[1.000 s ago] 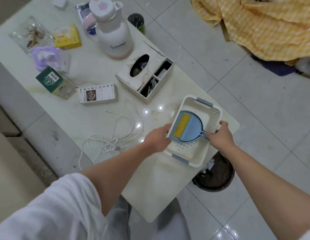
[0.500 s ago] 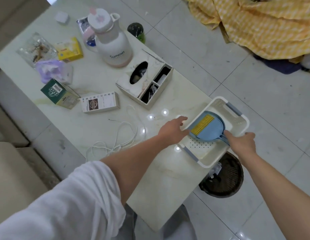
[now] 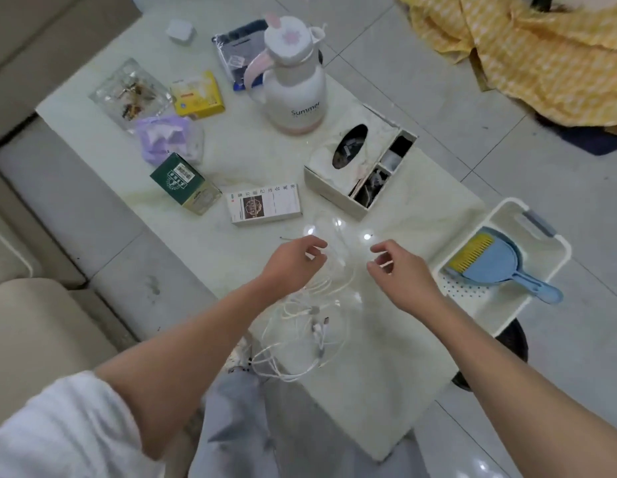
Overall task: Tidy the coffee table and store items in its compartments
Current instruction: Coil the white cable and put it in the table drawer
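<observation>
A pale marble coffee table [image 3: 379,401] carries loose clutter. A tangle of white cables [image 3: 314,322] lies near its front, one loop running up between my hands. My left hand [image 3: 293,260] hovers over the loop with its fingers loosely curled, and my right hand [image 3: 400,270] does the same a little to the right. Neither visibly grips anything. A white tray [image 3: 507,205] holding a blue dustpan with a yellow comb [image 3: 490,263] sits at the table's right edge, partly overhanging it.
On the table: a white tissue-box organiser [image 3: 334,188], a white jug [image 3: 293,77], a white carton [image 3: 265,205], a green box [image 3: 183,182], a purple packet [image 3: 165,138], a yellow box [image 3: 196,94]. A black bin [image 3: 510,343] stands below the tray. Sofa at left.
Both hands have let go of the white tray, which now sits farther right at the table's edge. They have moved left to hover over the white cables.
</observation>
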Action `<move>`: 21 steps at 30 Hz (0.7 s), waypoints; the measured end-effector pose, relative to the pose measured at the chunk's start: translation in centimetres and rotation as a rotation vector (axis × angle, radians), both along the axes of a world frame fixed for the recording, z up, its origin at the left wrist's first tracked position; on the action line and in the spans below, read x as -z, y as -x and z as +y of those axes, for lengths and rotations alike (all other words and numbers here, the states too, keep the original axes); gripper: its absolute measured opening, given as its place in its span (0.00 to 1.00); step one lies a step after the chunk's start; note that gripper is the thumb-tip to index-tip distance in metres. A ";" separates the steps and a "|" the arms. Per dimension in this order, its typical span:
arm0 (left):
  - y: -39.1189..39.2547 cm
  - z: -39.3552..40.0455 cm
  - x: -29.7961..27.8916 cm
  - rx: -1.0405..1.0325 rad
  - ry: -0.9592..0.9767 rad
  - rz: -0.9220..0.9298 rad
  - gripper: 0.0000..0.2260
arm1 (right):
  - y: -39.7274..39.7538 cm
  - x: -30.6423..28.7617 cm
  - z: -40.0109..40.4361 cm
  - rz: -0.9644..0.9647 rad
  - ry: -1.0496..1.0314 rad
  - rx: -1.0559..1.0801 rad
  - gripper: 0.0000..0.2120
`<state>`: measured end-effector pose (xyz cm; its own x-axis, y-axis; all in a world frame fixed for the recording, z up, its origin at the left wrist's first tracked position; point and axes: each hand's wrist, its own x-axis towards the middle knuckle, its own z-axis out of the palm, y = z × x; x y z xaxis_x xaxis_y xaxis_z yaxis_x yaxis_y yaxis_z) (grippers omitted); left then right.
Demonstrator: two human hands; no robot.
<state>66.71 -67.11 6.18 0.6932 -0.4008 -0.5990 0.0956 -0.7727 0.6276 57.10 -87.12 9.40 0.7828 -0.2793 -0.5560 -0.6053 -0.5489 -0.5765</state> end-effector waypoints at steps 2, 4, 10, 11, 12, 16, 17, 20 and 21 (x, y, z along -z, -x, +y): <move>-1.0 4.3 0.6 0.021 -0.050 0.021 0.14 | 0.2 1.6 3.9 0.194 -0.012 -0.013 0.21; -1.9 9.0 0.9 0.045 -0.087 0.053 0.14 | 0.4 2.8 7.8 0.307 0.008 0.004 0.28; -3.6 17.6 1.1 0.198 -0.232 0.099 0.25 | 1.3 5.0 15.4 0.641 -0.173 0.597 0.57; -3.5 18.1 1.5 0.229 -0.273 0.137 0.28 | 1.4 5.3 16.7 0.680 -0.234 0.705 0.58; -3.3 18.2 2.1 0.232 -0.311 0.185 0.30 | 1.5 5.8 17.7 0.685 -0.301 0.800 0.57; -1.1 15.7 4.4 0.011 -0.342 0.498 0.36 | 0.4 8.3 20.0 0.417 -0.464 1.063 0.40; -0.5 14.7 4.9 -0.080 -0.302 0.578 0.34 | -0.2 8.7 20.2 0.352 -0.483 1.075 0.37; 0.9 12.0 6.8 -0.264 -0.154 0.620 0.25 | -1.5 9.8 20.1 0.247 -0.511 1.035 0.23; 0.8 11.4 7.2 -0.286 -0.112 0.614 0.21 | -1.8 9.6 20.0 0.232 -0.532 1.013 0.17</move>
